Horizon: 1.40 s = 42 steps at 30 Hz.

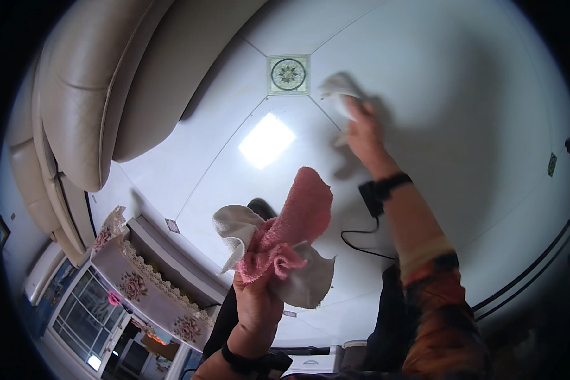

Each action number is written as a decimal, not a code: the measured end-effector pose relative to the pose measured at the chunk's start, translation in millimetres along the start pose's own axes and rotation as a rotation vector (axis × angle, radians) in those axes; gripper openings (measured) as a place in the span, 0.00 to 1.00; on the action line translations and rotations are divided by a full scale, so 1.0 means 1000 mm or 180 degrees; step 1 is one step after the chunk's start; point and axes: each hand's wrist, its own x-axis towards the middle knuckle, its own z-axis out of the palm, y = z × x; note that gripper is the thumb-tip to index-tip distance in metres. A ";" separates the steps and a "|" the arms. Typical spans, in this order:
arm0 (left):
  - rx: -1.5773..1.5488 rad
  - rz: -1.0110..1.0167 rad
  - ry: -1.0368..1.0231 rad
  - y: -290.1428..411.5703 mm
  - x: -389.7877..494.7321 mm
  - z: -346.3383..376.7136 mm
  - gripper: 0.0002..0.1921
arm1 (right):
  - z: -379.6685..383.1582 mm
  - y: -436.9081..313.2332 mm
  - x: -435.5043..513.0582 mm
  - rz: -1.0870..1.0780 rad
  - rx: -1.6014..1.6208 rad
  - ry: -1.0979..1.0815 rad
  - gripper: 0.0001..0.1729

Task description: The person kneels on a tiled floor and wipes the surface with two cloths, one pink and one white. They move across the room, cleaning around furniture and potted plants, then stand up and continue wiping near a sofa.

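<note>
Bunched in my left hand [260, 304] are a pink terry cloth [308, 202] and whitish cloths [237, 225], raised above the floor, their loose ends spreading out over my fingers. Farther out and to the right, my right hand [365, 133] grips a pale cloth [338, 88], blurred, just right of a patterned square floor inlay [288, 75]. Whether that cloth touches the floor I cannot tell. A black device on a strap [373, 197], with a cable, sits at my right wrist.
A beige leather sofa [80, 95] fills the upper left. At the lower left stands a piece of furniture under a floral, lace-edged cover [145, 285]. Glossy pale floor tiles [209, 190] reflect a bright light. White drawers [311, 363] show at the bottom edge, and dark rails [527, 266] curve at the right.
</note>
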 end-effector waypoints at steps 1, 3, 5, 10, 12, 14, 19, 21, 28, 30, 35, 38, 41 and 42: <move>0.0004 -0.0054 0.0043 0.002 0.000 -0.006 0.27 | -0.016 0.008 -0.020 0.0000 0.0166 0.0212 0.39; -0.0081 -0.0170 0.0114 0.008 0.000 -0.015 0.26 | -0.050 0.019 -0.062 0.0276 -0.0565 0.0572 0.36; -0.0262 -0.0294 0.0175 0.014 0.000 -0.022 0.25 | -0.076 0.031 -0.109 0.1801 -0.0471 0.0428 0.37; -0.0505 -0.0479 0.0478 0.035 -0.001 -0.035 0.28 | -0.015 0.047 -0.115 0.1667 -0.1018 0.0531 0.38; -0.0631 -0.0480 0.0383 0.048 0.003 -0.042 0.29 | 0.028 0.033 -0.085 0.1276 -0.1495 0.0347 0.40; -0.0797 -0.0347 0.0364 0.057 0.006 -0.048 0.29 | 0.058 0.005 -0.053 0.1675 -0.0825 0.0135 0.44; -0.1054 -0.0201 0.0676 0.069 0.009 -0.061 0.29 | 0.092 -0.071 0.013 0.1323 -0.0877 -0.0427 0.46; -0.1109 -0.0218 0.0782 0.071 0.009 -0.066 0.29 | 0.115 -0.096 0.028 0.1285 -0.0922 -0.0626 0.47; -0.0901 -0.0443 0.0854 0.083 0.012 -0.078 0.36 | 0.181 -0.150 0.067 0.0804 -0.0788 -0.0879 0.43; -0.0949 -0.0345 0.0824 0.087 0.013 -0.079 0.36 | 0.186 -0.157 0.076 0.0690 -0.0809 -0.0964 0.39; -0.1235 -0.0134 0.0701 0.095 0.013 -0.083 0.31 | 0.181 -0.164 0.081 0.0442 -0.0862 -0.1205 0.33; -0.1016 -0.0364 0.0835 0.097 0.010 -0.086 0.34 | 0.176 -0.171 0.082 0.0438 -0.0819 -0.1258 0.30; -0.1210 -0.0313 0.0786 0.097 0.010 -0.090 0.32 | 0.176 -0.182 0.085 0.0713 -0.0821 -0.1344 0.29; -0.1287 -0.0271 0.0752 0.097 0.010 -0.092 0.30 | 0.177 -0.186 0.086 0.0821 -0.0838 -0.1339 0.29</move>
